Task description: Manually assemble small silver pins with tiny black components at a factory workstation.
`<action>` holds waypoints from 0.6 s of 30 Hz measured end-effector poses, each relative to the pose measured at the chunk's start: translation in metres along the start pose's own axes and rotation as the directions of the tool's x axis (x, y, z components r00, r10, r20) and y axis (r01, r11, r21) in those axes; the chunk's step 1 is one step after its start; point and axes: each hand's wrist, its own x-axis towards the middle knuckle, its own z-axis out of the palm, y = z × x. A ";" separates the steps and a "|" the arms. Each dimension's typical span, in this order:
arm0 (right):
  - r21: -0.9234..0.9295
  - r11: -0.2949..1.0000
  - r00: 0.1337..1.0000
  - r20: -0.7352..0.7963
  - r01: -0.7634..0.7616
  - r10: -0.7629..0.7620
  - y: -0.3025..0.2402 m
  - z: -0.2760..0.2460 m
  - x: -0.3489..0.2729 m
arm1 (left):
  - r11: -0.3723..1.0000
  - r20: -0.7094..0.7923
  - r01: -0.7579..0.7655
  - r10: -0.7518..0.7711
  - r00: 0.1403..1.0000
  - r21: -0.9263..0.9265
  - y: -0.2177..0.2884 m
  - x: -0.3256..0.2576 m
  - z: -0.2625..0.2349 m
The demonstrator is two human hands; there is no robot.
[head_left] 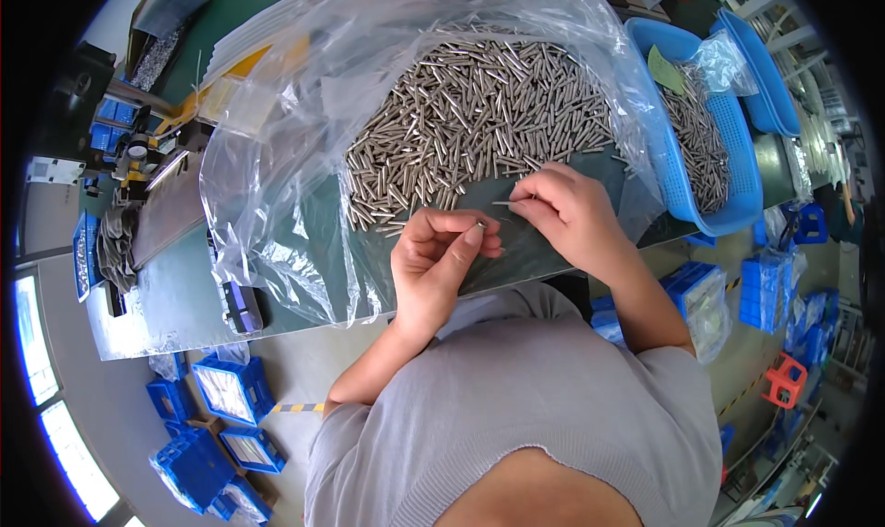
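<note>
A: Hands?
B: Left hand (441, 260) pinches a small metal piece (481, 223); right hand (564, 209) pinches a thin pin (502, 202) — both at 6 o'clock of the pin pile (479, 112).
A: Pile?
B: On clear plastic sheet (277, 158), green bench (166, 296) — blue basket (737, 158) at 3 o'clock.

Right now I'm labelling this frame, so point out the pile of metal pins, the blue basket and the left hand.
pile of metal pins (479, 112), head view, middle of the heap
blue basket (737, 149), head view, mesh floor
left hand (438, 260), head view, back of the hand
</note>
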 end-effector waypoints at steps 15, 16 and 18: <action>0.626 0.762 0.984 0.153 -0.169 0.093 -0.019 -0.013 0.010 | 0.998 0.076 0.030 -0.035 0.997 0.058 0.003 -0.004 -0.001; 0.625 0.762 0.984 0.153 -0.169 0.093 -0.020 -0.012 0.010 | 0.998 0.078 0.035 -0.040 0.996 0.058 0.003 -0.004 -0.001; 0.632 0.760 0.988 0.114 -0.152 0.103 -0.020 -0.009 0.009 | 0.997 0.080 0.042 -0.047 0.996 0.057 0.003 -0.005 -0.002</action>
